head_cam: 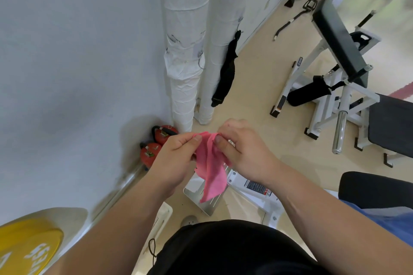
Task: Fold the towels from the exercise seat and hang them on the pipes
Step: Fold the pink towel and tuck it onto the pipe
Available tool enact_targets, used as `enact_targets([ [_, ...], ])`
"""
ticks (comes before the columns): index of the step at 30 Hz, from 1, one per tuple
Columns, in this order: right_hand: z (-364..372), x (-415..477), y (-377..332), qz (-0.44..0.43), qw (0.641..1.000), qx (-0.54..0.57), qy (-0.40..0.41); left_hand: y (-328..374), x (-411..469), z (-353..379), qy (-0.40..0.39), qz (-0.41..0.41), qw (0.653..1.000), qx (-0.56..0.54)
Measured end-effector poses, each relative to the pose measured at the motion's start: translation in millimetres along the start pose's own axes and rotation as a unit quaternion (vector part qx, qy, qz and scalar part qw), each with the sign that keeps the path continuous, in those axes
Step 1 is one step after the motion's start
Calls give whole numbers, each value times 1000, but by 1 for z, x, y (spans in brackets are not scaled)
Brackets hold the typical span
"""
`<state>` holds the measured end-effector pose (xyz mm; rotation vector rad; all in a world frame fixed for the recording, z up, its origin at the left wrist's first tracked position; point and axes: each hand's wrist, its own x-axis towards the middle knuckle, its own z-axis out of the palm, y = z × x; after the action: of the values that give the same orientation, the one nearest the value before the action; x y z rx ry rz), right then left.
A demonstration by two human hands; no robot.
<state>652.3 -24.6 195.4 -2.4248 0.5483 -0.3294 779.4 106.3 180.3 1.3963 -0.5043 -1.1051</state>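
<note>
A small pink towel [211, 167] hangs between my hands in the middle of the view. My left hand [174, 158] pinches its top edge on the left, and my right hand [241, 149] pinches the top edge on the right, fingers nearly touching. The loose end droops down toward the floor. Two white wrapped pipes [185, 51] stand upright against the wall just beyond. A black towel [226, 73] hangs from the right pipe. A blue towel [393, 223] lies at the right edge beside a black seat pad [377, 187].
Two red kettlebells [156, 143] sit in the wall corner below the pipes. A white-framed exercise bench [339, 51] stands at the right, with cable handles [297, 11] on the floor behind it. A yellow weight plate [26, 248] is at the lower left. A metal footplate [205, 198] lies under the towel.
</note>
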Motion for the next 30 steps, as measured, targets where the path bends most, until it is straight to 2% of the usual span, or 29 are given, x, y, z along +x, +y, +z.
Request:
enact_targets([
  [4, 2, 3, -5, -44, 998, -50, 8, 2, -2, 1, -26, 6, 1000, -5],
  [11, 5, 5, 2, -10, 997, -78, -4, 4, -6, -5, -46, 32, 997, 50],
  [17, 6, 1, 5, 22, 998, -54, 21, 6, -7, -7, -74, 85, 986, 125],
  [20, 7, -1, 7, 21, 998, -40, 33, 9, -7, -4, -72, 86, 984, 142],
  [24, 12, -1, 20, 18, 999, -15, 43, 6, -2, -3, -53, 74, 982, 168],
  [30, 11, -20, 66, 27, 992, -117, -37, 7, 17, -11, 93, 87, 977, 172],
])
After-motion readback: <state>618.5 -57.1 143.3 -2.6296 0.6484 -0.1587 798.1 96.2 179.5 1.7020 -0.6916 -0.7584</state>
